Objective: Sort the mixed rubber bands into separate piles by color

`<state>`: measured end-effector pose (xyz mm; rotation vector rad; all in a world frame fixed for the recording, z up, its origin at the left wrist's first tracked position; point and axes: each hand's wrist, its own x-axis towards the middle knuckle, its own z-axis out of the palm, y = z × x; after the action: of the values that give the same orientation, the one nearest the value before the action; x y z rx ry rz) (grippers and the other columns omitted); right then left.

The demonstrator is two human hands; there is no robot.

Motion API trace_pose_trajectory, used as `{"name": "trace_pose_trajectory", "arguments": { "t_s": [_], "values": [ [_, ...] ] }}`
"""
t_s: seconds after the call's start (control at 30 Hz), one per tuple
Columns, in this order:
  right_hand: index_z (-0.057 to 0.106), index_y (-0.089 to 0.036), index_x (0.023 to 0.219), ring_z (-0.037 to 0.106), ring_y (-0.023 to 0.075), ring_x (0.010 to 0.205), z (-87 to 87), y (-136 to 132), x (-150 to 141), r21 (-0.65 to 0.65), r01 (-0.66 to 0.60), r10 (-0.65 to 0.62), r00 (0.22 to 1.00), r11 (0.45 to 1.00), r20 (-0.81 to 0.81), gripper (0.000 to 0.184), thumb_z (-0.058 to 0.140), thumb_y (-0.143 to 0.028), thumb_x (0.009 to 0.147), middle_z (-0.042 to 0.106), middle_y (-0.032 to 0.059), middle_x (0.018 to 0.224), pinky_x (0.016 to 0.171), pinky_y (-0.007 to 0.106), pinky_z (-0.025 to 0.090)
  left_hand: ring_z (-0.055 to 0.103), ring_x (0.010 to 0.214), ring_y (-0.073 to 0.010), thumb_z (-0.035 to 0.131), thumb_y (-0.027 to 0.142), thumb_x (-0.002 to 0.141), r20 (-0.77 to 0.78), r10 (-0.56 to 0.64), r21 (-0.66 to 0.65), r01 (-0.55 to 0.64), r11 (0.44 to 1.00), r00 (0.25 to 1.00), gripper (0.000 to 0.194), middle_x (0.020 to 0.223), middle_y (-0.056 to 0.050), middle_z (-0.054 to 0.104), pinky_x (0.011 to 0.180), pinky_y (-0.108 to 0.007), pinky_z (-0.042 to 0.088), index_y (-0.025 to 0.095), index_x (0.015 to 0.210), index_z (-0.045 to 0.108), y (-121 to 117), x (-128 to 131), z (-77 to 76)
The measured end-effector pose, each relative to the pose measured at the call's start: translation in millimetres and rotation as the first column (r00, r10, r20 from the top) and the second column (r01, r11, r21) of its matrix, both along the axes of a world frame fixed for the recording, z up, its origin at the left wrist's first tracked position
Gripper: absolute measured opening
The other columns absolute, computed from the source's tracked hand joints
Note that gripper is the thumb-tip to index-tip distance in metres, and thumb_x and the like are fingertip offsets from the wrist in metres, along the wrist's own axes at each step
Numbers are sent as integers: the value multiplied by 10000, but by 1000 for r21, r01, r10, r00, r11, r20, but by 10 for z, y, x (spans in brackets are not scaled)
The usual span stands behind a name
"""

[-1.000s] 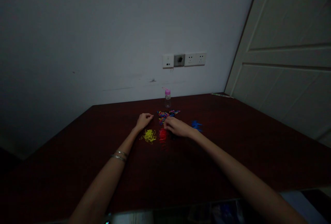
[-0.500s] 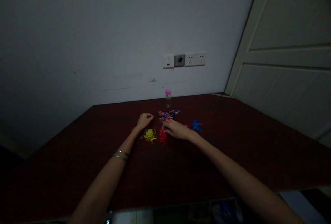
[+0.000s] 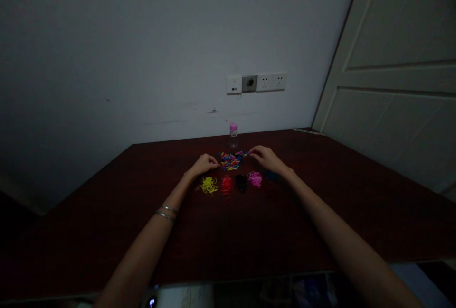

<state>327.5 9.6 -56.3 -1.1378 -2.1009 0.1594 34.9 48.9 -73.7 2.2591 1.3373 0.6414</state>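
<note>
A mixed heap of small coloured bands (image 3: 231,160) lies on the dark red table (image 3: 228,232). My left hand (image 3: 204,163) rests curled at the heap's left edge, fingertips pinched near it. At the heap's right edge my right hand (image 3: 265,156) has its fingertips pinched on the bands. In a row nearer me lie sorted piles: yellow (image 3: 208,185), red (image 3: 226,184), black (image 3: 241,182) and pink (image 3: 254,179). A blue pile is mostly hidden behind my right wrist.
A small clear bottle with a pink cap (image 3: 233,135) stands behind the heap near the wall. Wall sockets (image 3: 256,83) sit above it. A white door (image 3: 395,75) stands at the right. The room is dim.
My right hand has moved from the red pile up and to the right, to the mixed heap's right edge, uncovering the black and pink piles. My left hand has barely shifted.
</note>
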Motion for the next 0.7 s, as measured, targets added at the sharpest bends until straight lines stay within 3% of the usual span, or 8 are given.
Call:
{"name": "trace_pose_trajectory", "arguments": {
  "t_s": [0.17,0.33,0.53,0.7],
  "values": [
    [637,-171,928,594,179,879,-147,171,447,-19,193,-193,981,981,-24,194,488,-233,819,655,77,949,812,301,443,440,514,-89,632,447,635,12,-93,-52,94,994,996,353,567,-4,572,487,-207,304,111,716,699,-130,59,71],
    [643,-166,952,610,188,865,-331,239,780,-115,358,-365,930,927,-47,226,489,-253,811,668,88,951,789,308,457,462,528,-100,642,435,626,4,-98,-26,98,995,995,331,570,-4,574,496,-209,314,121,715,700,-177,79,37],
    [637,-149,986,609,191,901,-505,231,949,-163,453,-460,888,877,-12,243,481,-215,811,661,109,990,823,317,448,478,538,-108,635,440,646,-2,-67,32,67,997,998,332,582,-3,585,504,-211,323,131,751,698,-178,128,-19],
    [628,-144,1009,602,194,923,-521,207,959,-157,473,-477,879,867,16,258,469,-209,816,651,113,1023,835,313,443,506,582,-118,597,388,696,-23,-55,75,56,996,998,284,629,-21,617,544,-215,346,130,748,706,-181,151,-29]
  ]
}}
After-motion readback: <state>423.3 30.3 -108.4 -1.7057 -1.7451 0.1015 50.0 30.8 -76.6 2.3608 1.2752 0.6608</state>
